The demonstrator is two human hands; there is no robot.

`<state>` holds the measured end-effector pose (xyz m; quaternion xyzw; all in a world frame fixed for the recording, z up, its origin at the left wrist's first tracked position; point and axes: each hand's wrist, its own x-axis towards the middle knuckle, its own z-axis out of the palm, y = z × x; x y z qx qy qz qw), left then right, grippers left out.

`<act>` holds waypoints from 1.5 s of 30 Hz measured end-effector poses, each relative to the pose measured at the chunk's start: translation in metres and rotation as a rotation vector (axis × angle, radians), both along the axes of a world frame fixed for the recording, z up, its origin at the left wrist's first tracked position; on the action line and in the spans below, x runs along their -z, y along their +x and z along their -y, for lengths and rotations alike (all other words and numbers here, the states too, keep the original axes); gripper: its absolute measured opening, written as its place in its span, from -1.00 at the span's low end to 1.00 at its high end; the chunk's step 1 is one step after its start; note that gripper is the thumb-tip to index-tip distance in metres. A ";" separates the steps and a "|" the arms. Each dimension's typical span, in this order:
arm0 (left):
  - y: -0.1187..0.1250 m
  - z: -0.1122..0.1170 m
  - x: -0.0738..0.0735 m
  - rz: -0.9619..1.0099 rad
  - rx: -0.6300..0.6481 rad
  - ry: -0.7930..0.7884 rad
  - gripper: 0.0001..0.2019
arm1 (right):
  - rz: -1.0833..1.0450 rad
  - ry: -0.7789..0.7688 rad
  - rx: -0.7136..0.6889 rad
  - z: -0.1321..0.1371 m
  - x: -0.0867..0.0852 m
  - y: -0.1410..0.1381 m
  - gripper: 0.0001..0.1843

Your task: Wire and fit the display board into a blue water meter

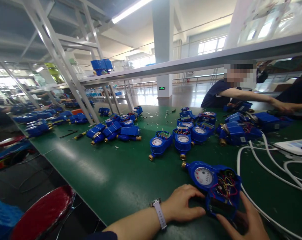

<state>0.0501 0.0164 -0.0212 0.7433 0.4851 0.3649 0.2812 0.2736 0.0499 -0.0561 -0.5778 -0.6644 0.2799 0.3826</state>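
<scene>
A blue water meter (203, 176) lies on the green table at the lower right, its round dial facing up and its brass end pointing left. The box part is uncovered, showing a tangle of coloured wires (225, 186) and a dark panel below them. My left hand (183, 203) rests on the table with thumb and index finger apart, their tips at the meter's left edge. My right hand (248, 220) grips the box's lower right side between thumb and fingers; part of that grip is in shadow.
Several more blue meters (182, 138) stand just beyond, with others at the left and right. White cables (240, 166) curve along the right beside a white device (295, 146). A screwdriver (81, 134) and scraps lie farther off. A co-worker (220, 93) reaches across at right. A shelf (190, 63) spans overhead.
</scene>
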 end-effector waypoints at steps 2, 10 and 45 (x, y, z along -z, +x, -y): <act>0.001 0.002 -0.002 -0.011 0.025 0.004 -0.62 | -0.021 0.066 -0.003 0.008 -0.008 -0.007 0.07; 0.005 -0.005 0.001 -0.016 0.038 -0.074 -0.73 | -0.117 0.153 -0.055 0.024 -0.015 -0.017 -0.03; 0.020 -0.012 0.004 0.092 0.033 -0.073 -0.79 | -0.353 0.034 0.466 0.085 -0.034 0.034 -0.64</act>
